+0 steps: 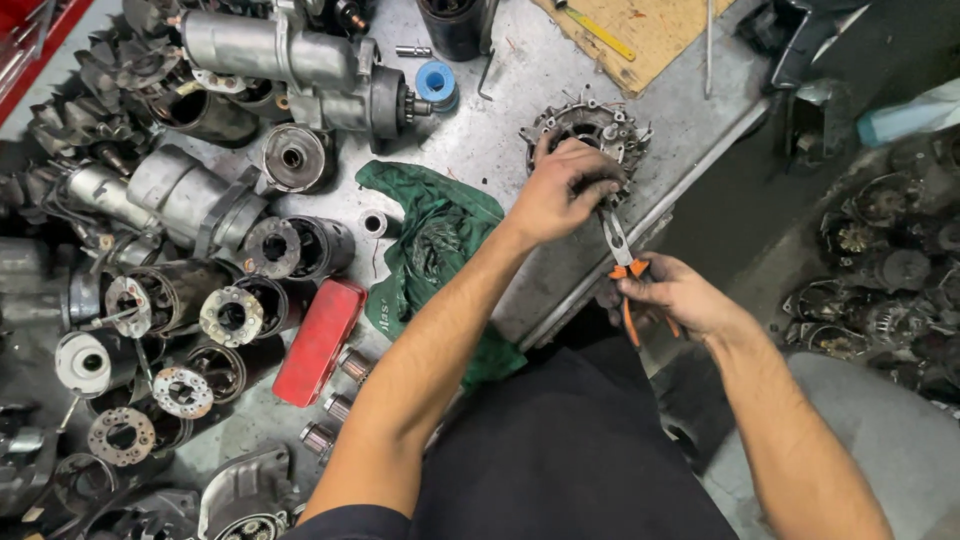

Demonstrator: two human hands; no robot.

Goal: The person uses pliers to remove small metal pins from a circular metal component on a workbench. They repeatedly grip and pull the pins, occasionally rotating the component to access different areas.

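Both of your hands work at the far right edge of the metal surface [500, 130]: your left hand [562, 188] presses closed over the round alternator part [588, 125], while your right hand [672, 297] grips orange-handled pliers [622, 262], tips beneath your left fingers. Just left lies a green rag [435, 235].

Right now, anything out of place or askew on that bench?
Yes: the round metal part under the left hand sits right at the bench edge. The green rag lies crumpled, draping over the same edge.

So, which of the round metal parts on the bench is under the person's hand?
The ring-shaped part at the bench's right edge, alone; left hand covers it, the others lie far left.
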